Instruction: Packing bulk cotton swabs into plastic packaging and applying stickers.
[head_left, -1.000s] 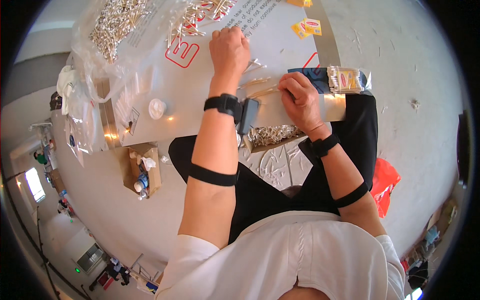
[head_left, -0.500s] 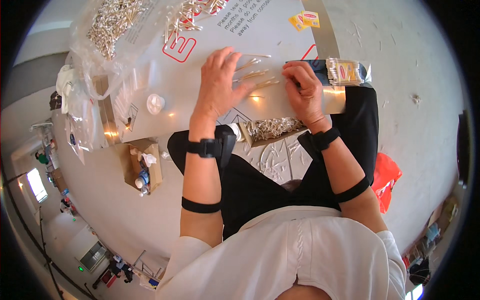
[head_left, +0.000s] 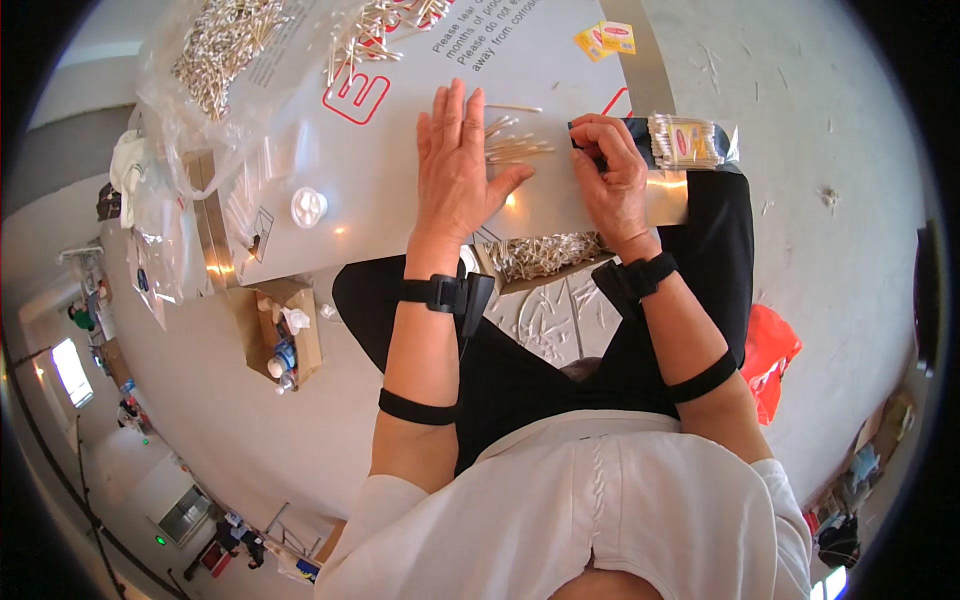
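Observation:
My left hand (head_left: pixel 457 175) lies stretched out over the grey tabletop (head_left: pixel 380 190), its fingers straight and its thumb held apart. Close by its fingers and thumb is a small group of cotton swabs (head_left: pixel 522 148), pointing to the right. My right hand (head_left: pixel 617 185) is curled, thumb drawn in toward the fingers. What it holds, if anything, is hidden. It rests by the left end of a dark strip (head_left: pixel 637 130). On that strip sits a packed row of cotton swabs (head_left: pixel 684 142) with a yellow card in clear wrapping.
A plastic bag of loose swabs (head_left: pixel 220 60) and a heap of swabs (head_left: pixel 372 35) lie at the far left. Yellow cards (head_left: pixel 606 40) are at the far right. A small white tub (head_left: pixel 309 207) stands left. Below the table edge is a box of swabs (head_left: pixel 545 257).
My left hand has moved right and its fingers have straightened, now covering part of the swab group. My right hand has shifted only slightly.

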